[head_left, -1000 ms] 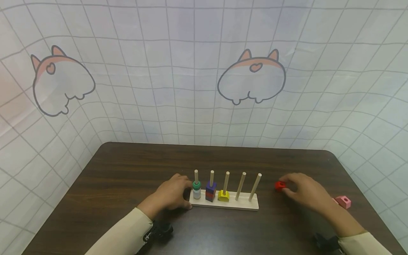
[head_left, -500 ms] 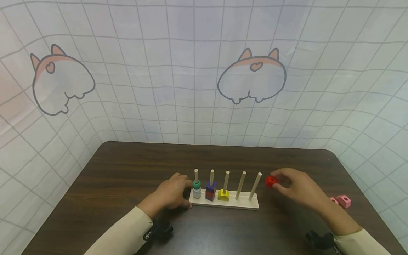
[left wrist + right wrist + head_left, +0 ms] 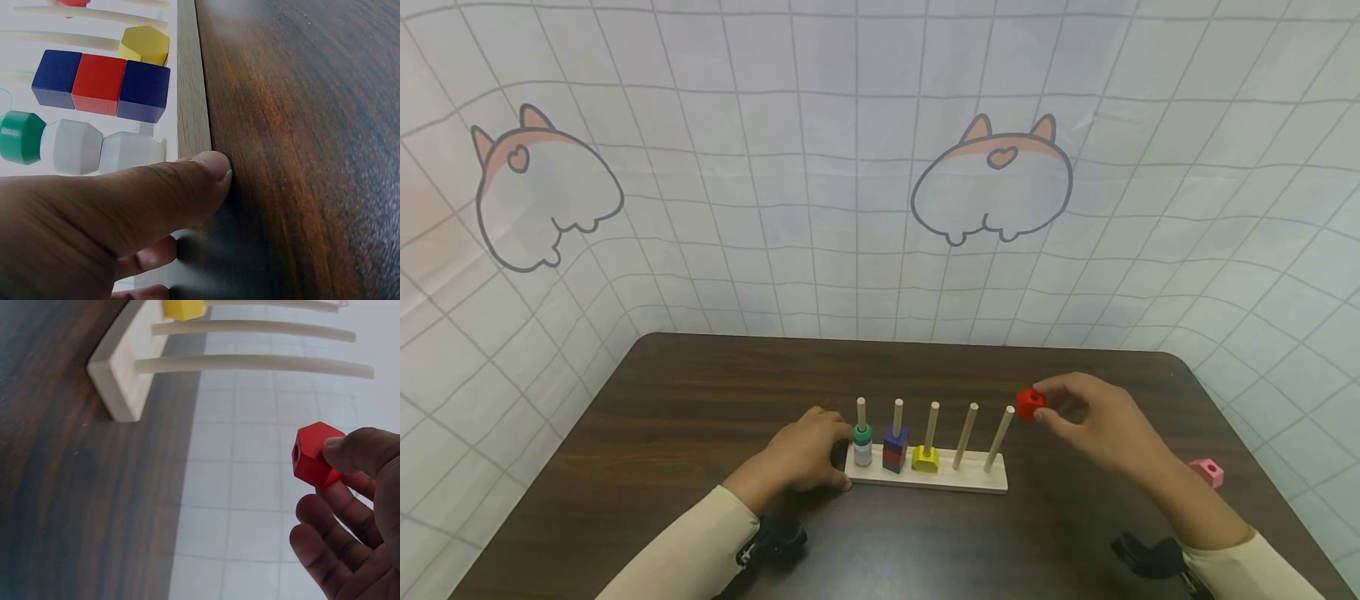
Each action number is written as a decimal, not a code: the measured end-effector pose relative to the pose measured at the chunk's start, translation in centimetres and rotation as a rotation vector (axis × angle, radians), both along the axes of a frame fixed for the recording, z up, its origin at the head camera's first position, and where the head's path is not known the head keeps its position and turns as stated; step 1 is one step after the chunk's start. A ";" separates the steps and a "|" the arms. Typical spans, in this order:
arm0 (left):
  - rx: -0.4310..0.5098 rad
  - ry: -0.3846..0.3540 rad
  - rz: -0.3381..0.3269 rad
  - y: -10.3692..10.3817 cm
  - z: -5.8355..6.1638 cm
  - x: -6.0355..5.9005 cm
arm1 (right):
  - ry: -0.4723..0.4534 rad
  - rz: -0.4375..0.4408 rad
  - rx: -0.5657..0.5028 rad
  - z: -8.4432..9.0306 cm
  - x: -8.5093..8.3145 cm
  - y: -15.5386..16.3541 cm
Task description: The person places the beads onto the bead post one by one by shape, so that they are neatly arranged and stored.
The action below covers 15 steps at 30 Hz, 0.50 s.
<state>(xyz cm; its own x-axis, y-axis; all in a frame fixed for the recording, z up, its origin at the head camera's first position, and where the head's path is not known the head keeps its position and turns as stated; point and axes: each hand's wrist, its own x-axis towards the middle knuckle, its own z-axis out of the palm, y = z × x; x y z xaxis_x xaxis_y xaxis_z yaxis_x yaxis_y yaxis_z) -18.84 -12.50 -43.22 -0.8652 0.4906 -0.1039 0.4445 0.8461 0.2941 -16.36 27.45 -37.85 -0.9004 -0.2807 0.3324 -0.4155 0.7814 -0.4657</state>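
A wooden peg board [image 3: 955, 481] with several upright pegs stands mid-table. My left hand [image 3: 805, 450] grips its left end, thumb [image 3: 206, 169] along the front edge. On the leftmost peg sit a green bead [image 3: 22, 137] and two white beads [image 3: 72, 147]. Beside them, a red cube [image 3: 99, 84] lies between two dark blue cubes [image 3: 144, 90]. The middle peg bears one yellow block [image 3: 925, 459]. Between thumb and fingers, my right hand [image 3: 1105, 425] pinches a red faceted block [image 3: 315, 453] with a hole, held in the air by the top of the rightmost bare peg [image 3: 1000, 439].
A pink block [image 3: 1208, 472] with a hole lies on the dark wooden table [image 3: 715, 392] at the right, partly behind the right forearm. Black wrist devices [image 3: 1150, 557] hang under both sleeves. A white gridded curtain [image 3: 850, 283] surrounds the table's back and sides.
My right hand has lifted the red block from the table and carried it left and upward toward the rightmost peg. The left hand and peg board have stayed in place.
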 end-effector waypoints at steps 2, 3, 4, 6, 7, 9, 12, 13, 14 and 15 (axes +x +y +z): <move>0.000 0.001 -0.001 0.0 0.0 0.0 | 0.016 -0.004 -0.022 0.4 0.1 -0.2; -0.001 0.002 -0.001 0.0 0.0 0.0 | 0.027 -0.002 -0.033 0.6 0.1 -0.3; 0.000 0.001 -0.001 0.0 0.0 0.0 | 0.040 0.000 -0.043 0.8 0.2 -0.4; -0.001 0.001 0.001 0.0 0.0 0.0 | 0.063 0.003 -0.060 1.2 0.2 -0.7; -0.001 0.001 0.003 0.0 0.0 0.0 | 0.076 0.002 -0.064 1.3 0.2 -0.8; 0.000 0.000 0.005 0.0 0.1 0.0 | 0.089 0.007 -0.079 1.6 0.3 -1.0; -0.001 0.000 0.008 0.0 0.0 -0.1 | 0.098 0.009 -0.101 2.0 0.3 -1.2; -0.001 0.001 0.008 0.1 0.0 -0.1 | 0.100 0.011 -0.106 2.1 0.4 -1.3; -0.001 0.002 0.008 0.1 0.0 -0.1 | 0.101 0.013 -0.113 2.2 0.4 -1.4; -0.002 0.004 0.007 0.1 0.0 -0.1 | 0.102 0.015 -0.119 2.3 0.4 -1.4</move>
<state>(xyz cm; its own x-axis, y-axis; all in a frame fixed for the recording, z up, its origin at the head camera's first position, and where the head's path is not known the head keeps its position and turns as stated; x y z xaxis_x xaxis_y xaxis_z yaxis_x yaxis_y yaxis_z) -18.90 -12.45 -43.22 -0.8692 0.4840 -0.1014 0.4393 0.8499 0.2911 -15.95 26.03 -35.57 -0.8562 -0.2467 0.4539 -0.4764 0.7169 -0.5091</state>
